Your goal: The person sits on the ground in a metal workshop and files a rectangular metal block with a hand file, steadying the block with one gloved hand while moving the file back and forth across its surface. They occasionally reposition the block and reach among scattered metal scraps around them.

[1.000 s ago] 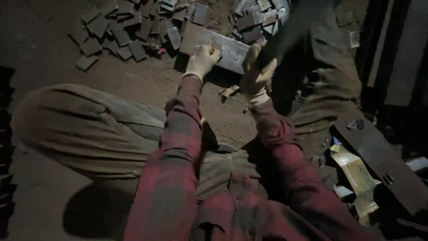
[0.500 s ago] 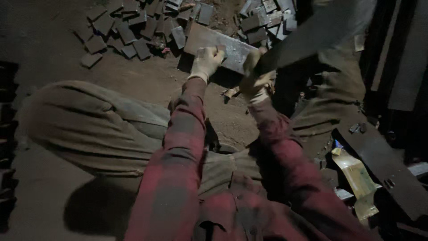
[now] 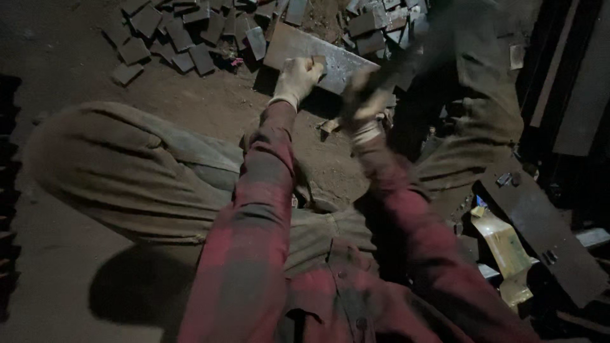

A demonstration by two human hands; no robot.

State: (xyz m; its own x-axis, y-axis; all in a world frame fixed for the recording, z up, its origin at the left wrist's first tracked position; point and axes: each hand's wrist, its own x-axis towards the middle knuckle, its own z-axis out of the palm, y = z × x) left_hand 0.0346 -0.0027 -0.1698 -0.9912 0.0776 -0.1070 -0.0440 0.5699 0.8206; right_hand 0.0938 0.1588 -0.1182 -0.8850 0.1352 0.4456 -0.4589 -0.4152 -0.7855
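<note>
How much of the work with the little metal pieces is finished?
Many small flat pieces already lie heaped on the dirt floor. Right now the gloved left hand holds one small piece on the big metal plate, and the right hand grips a blurred tool. How many remain can't be told.

Small dark metal pieces (image 3: 178, 38) heaped on dirt; yellow wrapper (image 3: 505, 248) lower right.

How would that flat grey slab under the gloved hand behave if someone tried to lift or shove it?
The flat grey slab looks like thick metal plate, so probably stiff and heavy for its size. It lies flat on the dirt floor, so it would likely drag rather than roll or tip. The left hand presses a small piece on it; its smooth face may be slippery.
</note>
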